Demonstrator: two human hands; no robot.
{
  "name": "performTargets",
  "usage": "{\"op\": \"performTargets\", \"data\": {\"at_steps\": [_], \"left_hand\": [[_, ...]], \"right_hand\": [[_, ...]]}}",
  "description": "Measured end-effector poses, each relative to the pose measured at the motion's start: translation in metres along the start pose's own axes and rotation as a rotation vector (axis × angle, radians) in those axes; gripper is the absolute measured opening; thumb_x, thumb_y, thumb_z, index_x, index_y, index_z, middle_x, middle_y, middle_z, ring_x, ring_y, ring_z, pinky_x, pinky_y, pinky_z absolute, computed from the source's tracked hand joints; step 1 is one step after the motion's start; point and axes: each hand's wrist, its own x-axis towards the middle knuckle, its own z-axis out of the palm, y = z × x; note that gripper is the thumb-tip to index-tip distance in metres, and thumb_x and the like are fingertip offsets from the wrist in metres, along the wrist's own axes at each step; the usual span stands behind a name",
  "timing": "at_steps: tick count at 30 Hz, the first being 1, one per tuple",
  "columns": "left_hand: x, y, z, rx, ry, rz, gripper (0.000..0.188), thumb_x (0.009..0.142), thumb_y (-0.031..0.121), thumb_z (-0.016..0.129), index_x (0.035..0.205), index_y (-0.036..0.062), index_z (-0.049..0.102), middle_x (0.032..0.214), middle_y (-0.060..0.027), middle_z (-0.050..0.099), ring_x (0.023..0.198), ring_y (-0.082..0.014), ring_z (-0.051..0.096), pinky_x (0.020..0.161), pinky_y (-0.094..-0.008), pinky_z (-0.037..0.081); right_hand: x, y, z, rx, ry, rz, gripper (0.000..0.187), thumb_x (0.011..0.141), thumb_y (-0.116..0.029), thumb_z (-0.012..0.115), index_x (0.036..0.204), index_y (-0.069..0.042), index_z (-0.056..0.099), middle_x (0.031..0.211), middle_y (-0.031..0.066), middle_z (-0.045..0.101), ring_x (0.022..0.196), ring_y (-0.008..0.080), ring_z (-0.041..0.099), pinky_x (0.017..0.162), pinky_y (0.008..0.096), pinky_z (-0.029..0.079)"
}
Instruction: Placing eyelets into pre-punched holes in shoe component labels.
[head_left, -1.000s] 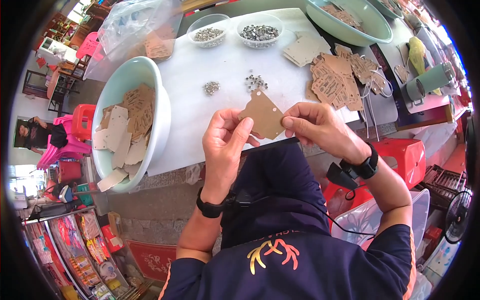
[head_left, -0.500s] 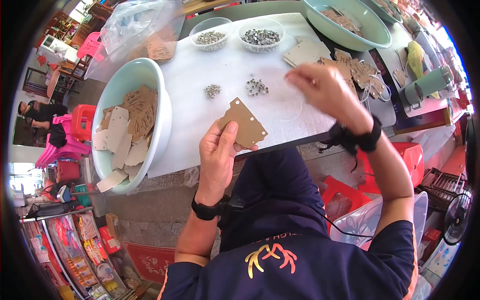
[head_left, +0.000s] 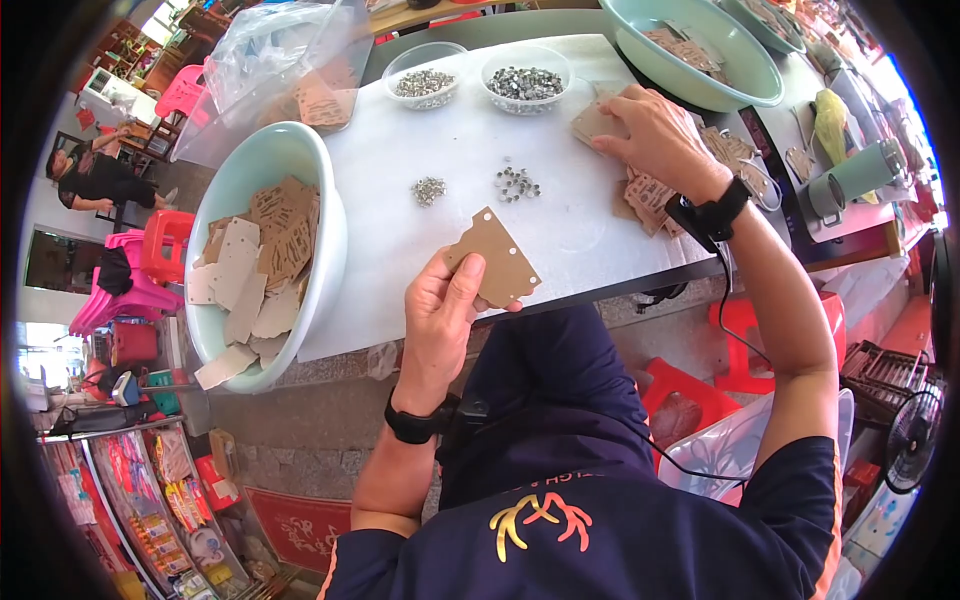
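Note:
My left hand (head_left: 442, 312) pinches a flat brown cardboard piece (head_left: 492, 262) between thumb and fingers. The piece has small holes along one edge and a notched outline. My right hand (head_left: 665, 140) is over a few pale cardboard pieces (head_left: 592, 122) at the far right of the white table sheet. Its thumb and forefinger are apart and touch them; the other fingers are partly hidden. Beyond the held piece lie a small heap of silvery metal bits (head_left: 429, 191) and a scatter of dark-topped metal bits (head_left: 518, 183).
A pale green basin (head_left: 325, 200) full of cardboard pieces stands at the left. Two clear tubs (head_left: 425, 100) of metal bits sit at the back. Printed cardboard pieces (head_left: 650, 200) lie under my right wrist. Another green basin (head_left: 740, 90) and a green flask (head_left: 865, 172) are far right.
My right hand has moved up and away from me, from above the sheet onto the pale cardboard pieces. My left hand still holds its piece, nearly unmoved. A person in the background has shifted.

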Motion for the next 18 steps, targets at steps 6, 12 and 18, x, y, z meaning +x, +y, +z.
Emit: {"op": "performTargets", "data": {"at_steps": [6, 12, 18], "left_hand": [[0.001, 0.001, 0.001, 0.006, 0.0, -0.014, 0.027, 0.103, 0.018, 0.044, 0.117, -0.0019, 0.055, 0.1, -0.0182, 0.067, 0.088, -0.0251, 0.069, 0.068, -0.0322, 0.056], [0.0, -0.002, -0.001, -0.005, -0.009, -0.001, 0.027, 0.103, 0.019, 0.045, 0.117, -0.0021, 0.055, 0.101, -0.0181, 0.067, 0.088, -0.0252, 0.069, 0.068, -0.0325, 0.056], [0.0, -0.002, -0.001, -0.02, -0.008, -0.004, 0.026, 0.102, 0.018, 0.046, 0.117, -0.0016, 0.055, 0.1, -0.0166, 0.067, 0.087, -0.0249, 0.069, 0.069, -0.033, 0.056]], "right_hand": [[0.003, -0.002, -0.003, -0.125, -0.06, -0.107, 0.021, 0.083, -0.022, 0.065, 0.096, -0.006, 0.067, 0.098, 0.0106, 0.064, 0.088, 0.0287, 0.064, 0.077, 0.0394, 0.051], [0.002, 0.005, -0.019, -0.262, 0.415, -0.168, 0.017, 0.083, -0.008, 0.061, 0.099, -0.01, 0.066, 0.094, 0.0086, 0.063, 0.089, 0.0227, 0.064, 0.072, 0.0362, 0.053], [-0.012, 0.001, -0.044, 0.089, 0.647, -0.087, 0.024, 0.085, -0.007, 0.063, 0.108, -0.01, 0.066, 0.088, 0.0082, 0.064, 0.078, 0.0152, 0.063, 0.068, 0.0304, 0.053]]}}
